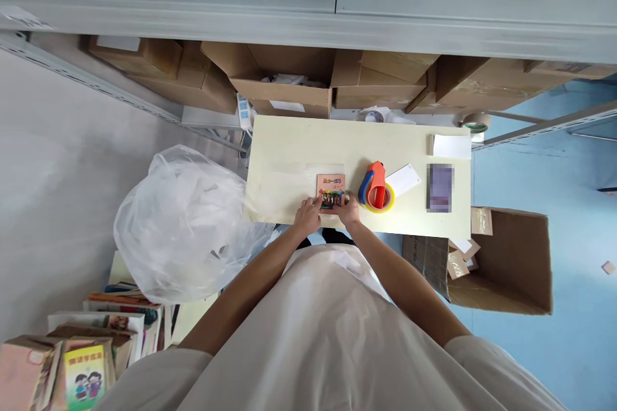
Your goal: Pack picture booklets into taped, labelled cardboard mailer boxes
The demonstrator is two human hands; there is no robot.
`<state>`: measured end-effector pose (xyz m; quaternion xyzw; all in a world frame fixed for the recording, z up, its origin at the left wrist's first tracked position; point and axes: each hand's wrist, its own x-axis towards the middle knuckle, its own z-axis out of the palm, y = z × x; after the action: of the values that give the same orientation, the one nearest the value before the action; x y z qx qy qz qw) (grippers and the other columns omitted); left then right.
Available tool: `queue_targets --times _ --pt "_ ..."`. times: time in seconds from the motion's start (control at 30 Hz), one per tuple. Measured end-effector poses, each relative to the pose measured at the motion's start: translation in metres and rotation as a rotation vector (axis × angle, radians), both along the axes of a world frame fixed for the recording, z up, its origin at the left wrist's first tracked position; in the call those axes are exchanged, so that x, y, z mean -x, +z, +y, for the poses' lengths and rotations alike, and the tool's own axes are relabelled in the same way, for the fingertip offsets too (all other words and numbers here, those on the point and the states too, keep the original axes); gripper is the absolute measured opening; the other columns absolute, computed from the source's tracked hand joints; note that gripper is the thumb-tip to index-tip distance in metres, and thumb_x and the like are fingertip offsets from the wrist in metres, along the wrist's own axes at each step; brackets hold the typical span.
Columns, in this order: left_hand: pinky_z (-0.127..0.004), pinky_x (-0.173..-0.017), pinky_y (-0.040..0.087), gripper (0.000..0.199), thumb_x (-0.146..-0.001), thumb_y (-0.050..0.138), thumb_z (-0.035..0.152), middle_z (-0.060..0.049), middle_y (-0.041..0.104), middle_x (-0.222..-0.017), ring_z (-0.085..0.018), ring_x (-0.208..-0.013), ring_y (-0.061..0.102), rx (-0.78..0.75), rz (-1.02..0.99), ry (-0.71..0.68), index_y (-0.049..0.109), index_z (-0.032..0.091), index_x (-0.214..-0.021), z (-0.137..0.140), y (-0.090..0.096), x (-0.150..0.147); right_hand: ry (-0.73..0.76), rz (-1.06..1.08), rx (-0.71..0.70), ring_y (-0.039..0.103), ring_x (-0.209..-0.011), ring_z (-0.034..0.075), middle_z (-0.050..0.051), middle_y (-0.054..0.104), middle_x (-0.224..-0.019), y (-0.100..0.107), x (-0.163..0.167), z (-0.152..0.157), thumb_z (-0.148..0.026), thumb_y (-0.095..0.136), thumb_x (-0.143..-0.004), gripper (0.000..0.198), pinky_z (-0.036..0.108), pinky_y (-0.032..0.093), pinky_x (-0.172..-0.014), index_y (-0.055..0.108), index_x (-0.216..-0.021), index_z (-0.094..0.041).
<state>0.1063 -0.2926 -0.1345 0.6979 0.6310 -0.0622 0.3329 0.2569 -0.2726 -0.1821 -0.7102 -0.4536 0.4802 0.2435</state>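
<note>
A small pink book point(331, 182) with a dark picture on its cover lies on the pale tabletop point(284, 141), near the front edge. My left hand point(308, 215) grips its left side, fingers closed at the lower corner. On the opposite side my right hand point(349, 210) holds the lower right corner between its fingers. Just right of that hand sits an orange and blue tape dispenser point(378, 176) with a yellowish roll in it. Part of a white card point(407, 178) shows beside the dispenser.
Left of the table bulges a clear plastic bag point(178, 225), with stacked books point(87, 372) below it. An open carton point(518, 263) with small packets stands at the right. Cardboard boxes point(284, 95) line the shelf behind. A white stack point(450, 146) and a blurred purple rectangle point(440, 188) lie tableside right.
</note>
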Motion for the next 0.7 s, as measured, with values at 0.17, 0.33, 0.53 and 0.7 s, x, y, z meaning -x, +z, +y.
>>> queue_targets --times 0.17,0.33,0.53,0.7 --pt "-0.041 -0.095 0.041 0.066 -0.077 0.049 0.007 -0.016 0.049 -0.125 -0.028 -0.116 0.046 -0.006 -0.039 0.007 0.033 0.016 -0.14 -0.003 -0.003 0.003 -0.077 -0.009 0.056 0.058 -0.074 0.019 0.0 0.061 -0.069 0.012 0.001 0.004 -0.023 0.059 -0.059 0.012 0.032 0.048 -0.072 0.055 -0.069 -0.021" --pt "-0.043 -0.097 0.04 0.07 -0.076 0.052 0.008 -0.017 0.046 -0.129 -0.029 -0.119 0.043 -0.013 -0.099 0.014 0.029 0.015 -0.142 -0.005 -0.006 0.005 -0.249 0.136 0.028 0.061 -0.087 0.018 0.004 0.062 -0.097 0.021 0.006 -0.007 -0.029 0.063 -0.06 0.036 0.031 0.05 -0.077 0.051 -0.093 -0.022" --pt "-0.046 -0.099 0.039 0.07 -0.076 0.055 0.009 -0.019 0.048 -0.125 -0.03 -0.119 0.044 0.009 -0.177 0.043 0.03 0.013 -0.142 -0.005 -0.011 0.011 -0.368 0.416 0.1 0.063 -0.075 0.019 0.003 0.064 -0.082 0.026 0.008 -0.009 -0.034 0.065 -0.058 0.037 0.034 0.051 -0.069 0.053 -0.09 -0.019" --pt "-0.05 -0.105 0.034 0.056 -0.082 0.056 0.026 -0.02 0.043 -0.133 -0.032 -0.129 0.038 -0.048 -0.41 0.141 0.042 0.013 -0.134 -0.002 -0.01 -0.008 -0.363 0.282 0.048 0.059 -0.069 0.017 0.002 0.064 -0.078 0.038 0.002 -0.012 -0.035 0.062 -0.061 0.027 0.032 0.049 -0.066 0.054 -0.082 -0.019"
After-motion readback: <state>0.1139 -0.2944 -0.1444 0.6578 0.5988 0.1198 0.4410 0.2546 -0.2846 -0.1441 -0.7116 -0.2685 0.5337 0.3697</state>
